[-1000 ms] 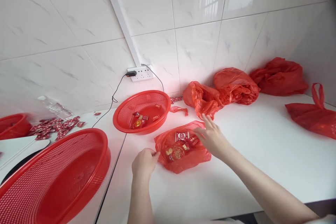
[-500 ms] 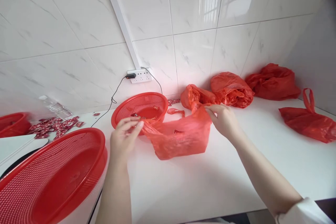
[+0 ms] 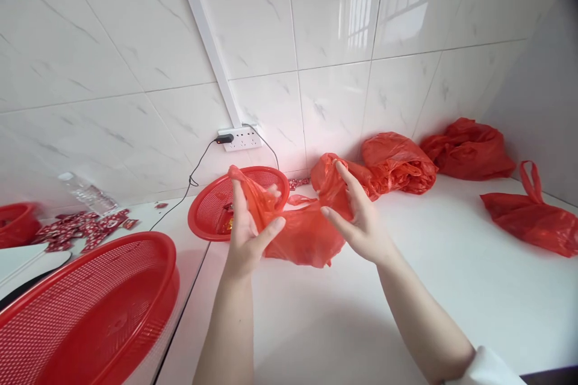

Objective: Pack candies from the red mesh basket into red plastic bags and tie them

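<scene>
A thin red plastic bag (image 3: 302, 239) hangs between my two hands, low over the white table. One of its handles is looped over the upright fingers of my left hand (image 3: 246, 225), whose thumb stands apart. On the other side my right hand (image 3: 363, 219) has the second handle draped over its fingers, thumb and forefinger spread. The folds hide some of my fingers. Just behind the bag, to the left, stands a small red mesh basket (image 3: 205, 222) with a few small packets in it.
A large red mesh basket (image 3: 112, 313) stands at the near left. Behind it lie small red packets (image 3: 85, 225) and a clear plastic bottle (image 3: 88, 192). Along the wall sit bundled red bags (image 3: 397, 162); a red bag (image 3: 533, 216) lies far right. A black cable (image 3: 192, 180) runs from the power strip (image 3: 241, 139).
My hands have come closer together, the left moving right and the right moving left. Their pinches on the bag's edges have loosened, and its handles now lie over my fingers.
</scene>
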`<state>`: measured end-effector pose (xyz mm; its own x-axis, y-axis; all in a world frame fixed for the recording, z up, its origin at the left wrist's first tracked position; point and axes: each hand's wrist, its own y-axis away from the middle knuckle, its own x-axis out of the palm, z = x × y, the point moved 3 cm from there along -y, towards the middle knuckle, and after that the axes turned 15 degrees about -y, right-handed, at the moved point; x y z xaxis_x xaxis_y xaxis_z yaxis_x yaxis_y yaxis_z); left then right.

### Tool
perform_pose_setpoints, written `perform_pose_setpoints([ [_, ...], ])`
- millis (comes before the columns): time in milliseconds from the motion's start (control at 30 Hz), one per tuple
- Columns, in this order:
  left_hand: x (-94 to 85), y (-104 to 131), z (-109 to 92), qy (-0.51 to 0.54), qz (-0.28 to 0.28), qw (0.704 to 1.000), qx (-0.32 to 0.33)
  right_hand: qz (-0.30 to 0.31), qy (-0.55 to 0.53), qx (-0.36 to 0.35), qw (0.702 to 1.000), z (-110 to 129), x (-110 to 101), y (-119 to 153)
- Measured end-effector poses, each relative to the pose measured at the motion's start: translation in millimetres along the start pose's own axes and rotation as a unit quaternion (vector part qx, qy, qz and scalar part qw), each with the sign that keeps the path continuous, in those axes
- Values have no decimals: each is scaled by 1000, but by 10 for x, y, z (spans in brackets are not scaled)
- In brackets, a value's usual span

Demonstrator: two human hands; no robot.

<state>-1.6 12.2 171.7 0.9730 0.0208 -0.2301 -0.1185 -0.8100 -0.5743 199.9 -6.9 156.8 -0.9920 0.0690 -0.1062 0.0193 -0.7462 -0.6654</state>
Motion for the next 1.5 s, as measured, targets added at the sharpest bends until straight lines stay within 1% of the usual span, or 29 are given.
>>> perform_pose_setpoints([
  [100,46,18,33,39,28,998,-44,2,10,2,1000,-78,5,-38],
  [167,59,28,57,53,41,994,-92,13,16,18,1000,-125,13,-58],
  [233,103,45,105,74,90,980,-162,39,25,25,999,-155,34,-61],
  [300,190,72,161,113,167,955,-219,92,45,9,995,-163,86,-46],
  [333,246,88,184,131,210,941,-230,122,55,-8,991,-157,121,-33],
  [400,360,121,216,137,285,924,-216,185,70,-64,978,-123,199,-3],
  [433,410,139,228,127,312,920,-202,213,75,-95,969,-99,232,10],
  [500,480,175,252,99,342,915,-191,257,81,-142,953,-54,266,21],
  [567,495,200,274,91,333,915,-210,288,63,-144,945,-30,251,5],
  [633,467,205,294,104,293,917,-248,305,1,-113,946,-27,202,-30],
  [700,426,194,304,119,244,922,-276,294,-68,-75,950,-42,149,-67],
  [767,402,175,300,125,210,927,-285,247,-103,-41,963,-76,112,-94],
  [867,388,143,282,122,188,936,-273,160,-110,4,981,-152,88,-103],
  [933,368,125,281,130,193,934,-271,124,-113,35,985,-207,67,-103],
  [1033,298,94,298,178,215,918,-282,67,-138,65,986,-267,-32,-125],
  [1133,213,56,331,215,204,910,-291,14,-191,77,978,-279,-153,-138],
  [1167,195,47,346,223,194,908,-295,17,-206,74,976,-266,-170,-134],
  [1200,187,41,362,235,186,905,-302,38,-217,69,973,-246,-166,-125],
  [1267,197,37,393,271,181,889,-321,127,-224,61,964,-193,-104,-91],
  [1333,222,39,417,311,189,866,-344,229,-201,62,950,-153,-15,-48],
  [1367,231,38,422,326,192,857,-349,266,-183,62,945,-142,22,-31],
  [1433,240,34,411,339,196,854,-343,304,-153,55,939,-129,69,-19],
  [1500,251,39,369,318,214,871,-308,298,-144,45,943,-121,88,-34],
])
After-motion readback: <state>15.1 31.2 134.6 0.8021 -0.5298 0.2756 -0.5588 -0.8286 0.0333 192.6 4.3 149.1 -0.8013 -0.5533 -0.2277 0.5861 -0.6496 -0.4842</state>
